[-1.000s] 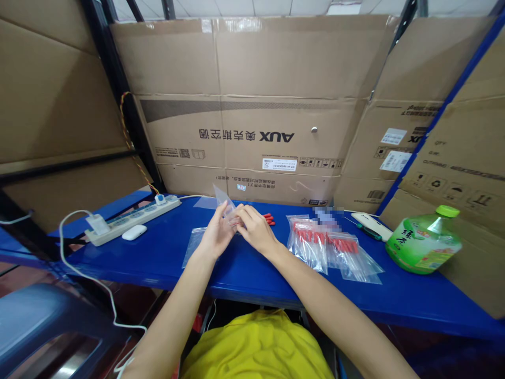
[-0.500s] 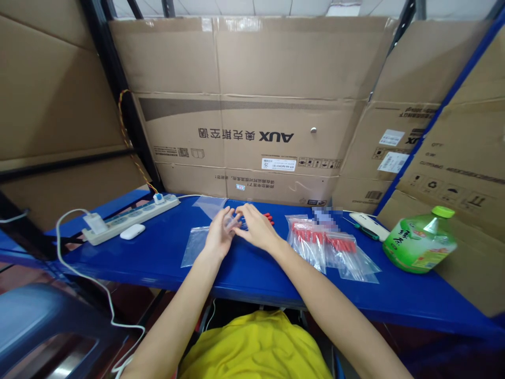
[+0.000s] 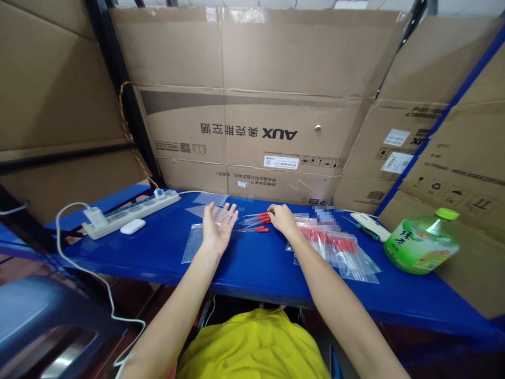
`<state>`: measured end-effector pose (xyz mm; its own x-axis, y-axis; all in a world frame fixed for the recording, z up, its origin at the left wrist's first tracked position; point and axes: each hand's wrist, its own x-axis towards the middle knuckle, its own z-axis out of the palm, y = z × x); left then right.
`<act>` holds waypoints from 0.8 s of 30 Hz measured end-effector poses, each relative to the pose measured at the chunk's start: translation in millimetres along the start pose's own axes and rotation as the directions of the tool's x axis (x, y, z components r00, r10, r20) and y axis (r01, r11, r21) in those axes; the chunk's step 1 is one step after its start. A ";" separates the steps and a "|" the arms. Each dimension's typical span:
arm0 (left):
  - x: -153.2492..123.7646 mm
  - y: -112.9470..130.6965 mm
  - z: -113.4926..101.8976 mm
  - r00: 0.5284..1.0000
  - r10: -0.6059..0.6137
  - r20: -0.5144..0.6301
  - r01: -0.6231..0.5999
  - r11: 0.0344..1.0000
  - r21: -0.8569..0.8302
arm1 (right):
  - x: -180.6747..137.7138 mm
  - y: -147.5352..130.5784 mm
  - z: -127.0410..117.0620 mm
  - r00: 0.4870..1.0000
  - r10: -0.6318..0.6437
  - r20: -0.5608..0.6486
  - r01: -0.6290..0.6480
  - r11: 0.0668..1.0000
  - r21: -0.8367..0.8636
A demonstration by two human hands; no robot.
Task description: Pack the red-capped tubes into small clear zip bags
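My left hand (image 3: 218,231) is raised palm up above the table, holding a small clear plastic bag (image 3: 223,216) against its fingers. Under and beside it lie flat clear zip bags (image 3: 192,242). To its right is a loose cluster of thin clear droppers with red ends (image 3: 258,228), their stems pointing left. My right hand (image 3: 281,218) is at the red ends of the upper ones, fingers pinched together; the fingertips are partly hidden. Close to the right wrist lie filled clear bags (image 3: 330,245) with rows of red-ended droppers inside.
A power strip (image 3: 130,215) with plugs and a white case (image 3: 133,226) lie at the left of the blue table (image 3: 158,263). To the right are a green-handled tool (image 3: 365,230), a white object (image 3: 370,225) and a green bottle (image 3: 420,245). Cardboard (image 3: 252,63) walls the back.
My hands have moved apart. The right hand has gone from beside the left to the red-ended droppers, and the left palm has turned upward with the bag.
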<state>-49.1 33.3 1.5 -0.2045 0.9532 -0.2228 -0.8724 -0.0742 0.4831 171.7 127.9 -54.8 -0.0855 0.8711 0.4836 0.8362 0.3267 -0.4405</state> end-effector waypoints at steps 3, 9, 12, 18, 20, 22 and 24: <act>3.0 3.2 -0.9 1.000 0.012 -0.013 -0.013 0.999 -0.053 | 0.1 -4.2 -5.2 0.999 0.007 -0.038 -0.006 1.000 0.012; 8.3 12.4 -2.3 0.986 0.163 -0.035 -0.167 0.974 -0.153 | -0.3 -32.2 -39.6 0.970 -0.094 -0.222 0.155 0.949 0.276; 10.0 14.3 -3.5 0.973 0.230 -0.034 -0.232 0.954 -0.188 | -8.1 -53.9 -55.4 0.938 -0.208 -0.277 0.309 0.863 0.399; 11.2 15.6 -7.0 0.981 0.193 -0.004 -0.187 0.945 -0.268 | -25.4 -85.4 -62.0 0.902 -0.367 -0.228 0.432 0.778 0.456; 9.4 15.9 -5.7 0.983 0.186 -0.005 -0.180 0.943 -0.281 | -29.2 -90.9 -60.0 0.891 -0.399 -0.217 0.454 0.771 0.447; 5.8 14.9 -2.7 0.986 0.168 -0.006 -0.162 0.943 -0.291 | -32.5 -95.3 -55.9 0.884 -0.417 -0.210 0.466 0.769 0.437; 0.8 11.7 0.9 0.989 0.145 0.027 -0.132 0.949 -0.285 | -35.7 -99.3 -49.2 0.870 -0.452 -0.197 0.491 0.753 0.438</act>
<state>-59.1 33.5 7.7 -0.3173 0.9397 -0.1274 -0.9278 -0.2798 0.2470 118.4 46.3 8.9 -0.3454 0.5377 0.7691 0.3509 0.8341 -0.4256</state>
